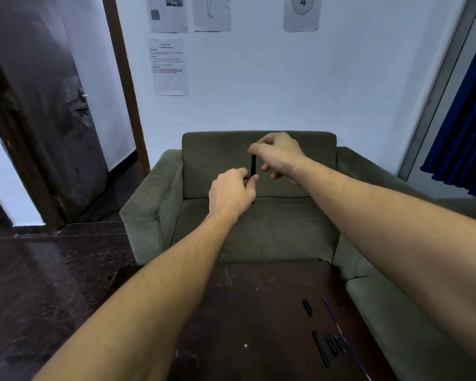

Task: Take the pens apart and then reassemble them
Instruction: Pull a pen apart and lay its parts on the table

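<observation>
In the head view, the pen (pixel 253 164) stands nearly upright in the air well beyond the table's (pixel 231 312) far edge, the left hand (pixel 232 192) closed around its lower end and the right hand (pixel 279 152) pinching its top from above.

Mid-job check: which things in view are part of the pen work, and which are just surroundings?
Part of the job:
- dark pen, held upright between left hand and right hand
- loose pen parts and a short dark piece on the dark table

Just surroundings:
- green armchair
- wall papers
- door
- blue curtain
</observation>
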